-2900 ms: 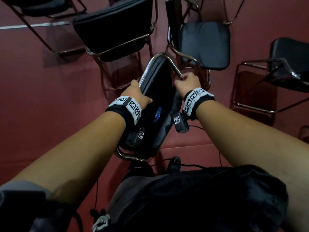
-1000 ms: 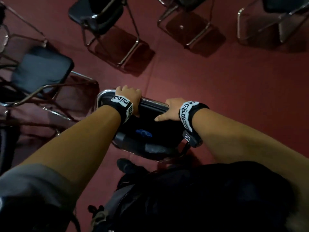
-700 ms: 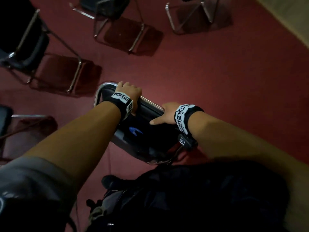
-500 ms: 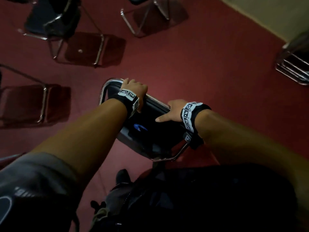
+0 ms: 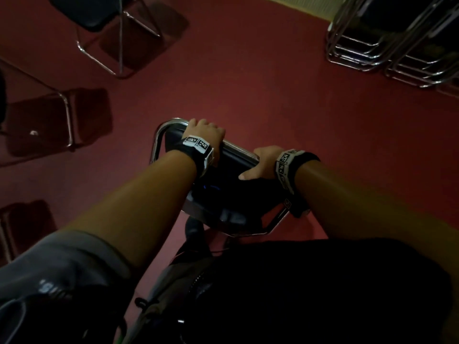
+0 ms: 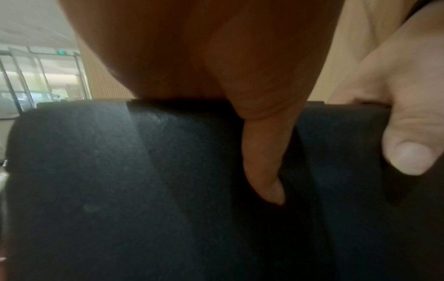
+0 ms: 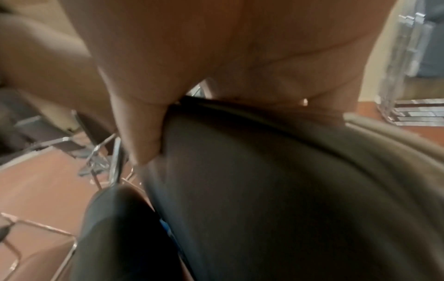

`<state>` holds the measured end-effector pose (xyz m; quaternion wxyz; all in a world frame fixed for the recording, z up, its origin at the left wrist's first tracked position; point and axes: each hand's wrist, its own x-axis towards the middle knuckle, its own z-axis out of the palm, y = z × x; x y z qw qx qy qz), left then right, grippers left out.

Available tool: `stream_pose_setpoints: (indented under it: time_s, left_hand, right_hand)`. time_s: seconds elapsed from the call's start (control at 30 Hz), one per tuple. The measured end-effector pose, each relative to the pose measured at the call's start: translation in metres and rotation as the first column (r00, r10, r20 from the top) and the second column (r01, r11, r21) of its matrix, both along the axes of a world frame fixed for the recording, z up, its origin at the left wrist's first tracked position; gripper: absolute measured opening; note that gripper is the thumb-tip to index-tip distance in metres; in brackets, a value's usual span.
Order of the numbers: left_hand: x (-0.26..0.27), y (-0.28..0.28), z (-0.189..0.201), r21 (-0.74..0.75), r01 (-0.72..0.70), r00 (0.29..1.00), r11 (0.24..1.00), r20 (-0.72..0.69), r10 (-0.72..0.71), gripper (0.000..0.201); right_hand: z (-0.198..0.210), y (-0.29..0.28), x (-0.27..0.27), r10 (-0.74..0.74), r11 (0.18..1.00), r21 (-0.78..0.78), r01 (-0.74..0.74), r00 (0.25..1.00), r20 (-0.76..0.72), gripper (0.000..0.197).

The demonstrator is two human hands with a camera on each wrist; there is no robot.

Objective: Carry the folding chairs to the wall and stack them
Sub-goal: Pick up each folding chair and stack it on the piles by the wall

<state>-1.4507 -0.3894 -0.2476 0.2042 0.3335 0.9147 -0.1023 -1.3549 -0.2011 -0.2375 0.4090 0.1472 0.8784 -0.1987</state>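
Observation:
I carry a folded chair (image 5: pixel 223 194) with a black pad and chrome frame, held off the red floor in front of my body. My left hand (image 5: pixel 206 135) grips the top frame bar near its left corner. My right hand (image 5: pixel 260 162) grips the same bar further right, thumb lying on the black pad. In the left wrist view my left thumb (image 6: pixel 264 161) presses the black backrest (image 6: pixel 120 190), and the right hand's thumb (image 6: pixel 408 148) shows beside it. In the right wrist view my right hand (image 7: pixel 144 136) wraps the pad's edge (image 7: pixel 264 171). Stacked chairs (image 5: pixel 397 45) stand at the wall, upper right.
Open chairs stand on the red floor at upper left (image 5: pixel 106 23) and at the left edge (image 5: pixel 49 115). The pale wall base (image 5: pixel 310 6) runs along the top right. Bare red floor (image 5: pixel 273 95) lies between me and the stack.
The view has swung right while I walk: the open chairs have slid away to the left and the stacked chairs at the wall have come into sight. Both hands keep their grip on the chair.

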Motion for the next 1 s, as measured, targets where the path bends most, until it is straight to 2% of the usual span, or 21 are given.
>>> stream_pose_setpoints:
  time_s: [0.2,0.33,0.53,0.67,0.8,1.0]
  left_hand:
    - [-0.065,-0.047,0.001,-0.008,-0.019,0.996,1.0,0.087,0.019,0.077]
    - [-0.097,-0.073,-0.003,-0.003,-0.097,0.979,0.995,0.182,0.096,0.07]
    - [-0.124,-0.09,-0.011,0.032,-0.178,0.961,0.984,0.222,0.166,0.071]
    - [-0.142,-0.082,-0.013,-0.006,-0.207,0.945,0.978,0.258,0.202,0.071]
    - [-0.152,-0.06,-0.019,-0.051,-0.234,0.916,0.971,0.322,0.238,0.065]
    - [-0.155,0.015,-0.025,-0.089,-0.192,0.934,0.977,0.288,0.209,0.066]
  right_hand:
    - [-0.002,-0.038,-0.07,0.058,0.996,0.068,-0.06,0.998,0.024,0.1]
    - [-0.002,-0.057,-0.112,0.112,0.989,0.09,-0.114,0.993,0.023,0.076]
    - [-0.005,-0.069,-0.15,0.145,0.983,0.108,-0.145,0.989,0.011,0.07]
    - [-0.012,-0.065,-0.164,0.105,0.989,0.104,-0.104,0.994,-0.004,0.074]
    - [-0.017,-0.046,-0.165,0.084,0.993,0.083,-0.082,0.996,-0.017,0.068]
    - [-0.029,0.029,-0.167,0.068,0.998,-0.018,-0.067,0.997,0.03,0.07]
